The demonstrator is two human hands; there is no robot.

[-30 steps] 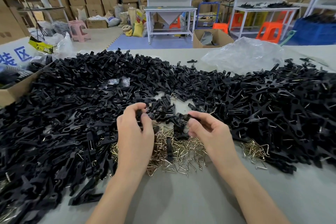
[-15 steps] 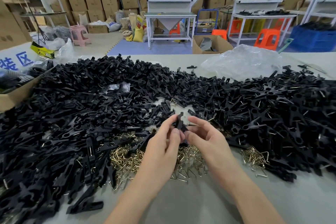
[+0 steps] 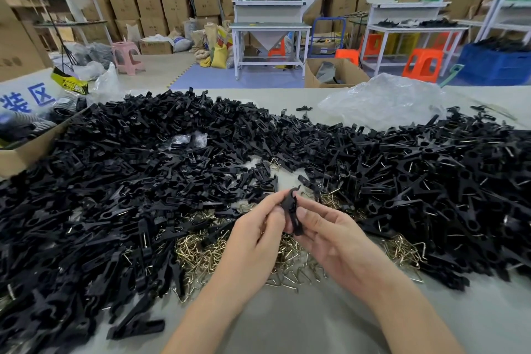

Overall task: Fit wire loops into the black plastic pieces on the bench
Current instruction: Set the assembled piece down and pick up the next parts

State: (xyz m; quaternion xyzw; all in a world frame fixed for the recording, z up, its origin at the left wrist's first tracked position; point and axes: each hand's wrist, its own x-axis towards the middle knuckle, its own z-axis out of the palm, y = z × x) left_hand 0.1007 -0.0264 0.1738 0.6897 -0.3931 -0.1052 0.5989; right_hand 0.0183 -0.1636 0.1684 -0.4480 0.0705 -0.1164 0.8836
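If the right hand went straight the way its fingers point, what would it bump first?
Probably the left hand: the right hand points up-left at its fingers, with only the black piece that both hands pinch between them. Depth is unclear.

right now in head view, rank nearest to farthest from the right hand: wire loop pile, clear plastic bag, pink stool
1. wire loop pile, beneath the right hand
2. clear plastic bag, far right on the bench
3. pink stool, far back left
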